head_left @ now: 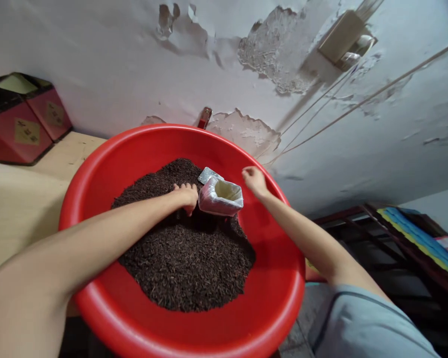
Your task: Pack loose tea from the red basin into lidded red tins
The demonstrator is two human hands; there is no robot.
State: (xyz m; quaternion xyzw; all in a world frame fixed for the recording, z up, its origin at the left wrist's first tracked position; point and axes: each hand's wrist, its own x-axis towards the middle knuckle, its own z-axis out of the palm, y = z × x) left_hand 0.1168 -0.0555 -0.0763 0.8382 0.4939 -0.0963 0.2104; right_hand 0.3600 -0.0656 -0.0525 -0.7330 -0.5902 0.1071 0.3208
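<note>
A large red plastic basin (171, 338) holds a heap of dark, dry, shredded leaves that look like loose tea (194, 268). On the heap stands a small pinkish box with a clear plastic liner (217, 201), its top open and pale inside. Just left of this box, my left hand (188, 195) rests low at the leaves, its fingers bent and somewhat apart and its thumb spread away. My right hand (254, 181) hovers by the basin's right inner wall, fingers curled together, with nothing visible in them. Behind the box lies a flat silvery metal piece (209, 175).
Two dark red boxes with gold labels (28, 132) stand on a wooden tabletop (11, 199) at left. Behind the basin is a wall with peeling paint (115, 59), hanging cords (369, 102) and a small reddish object (204, 118). A dark rack with colourful sheets (421, 238) stands right.
</note>
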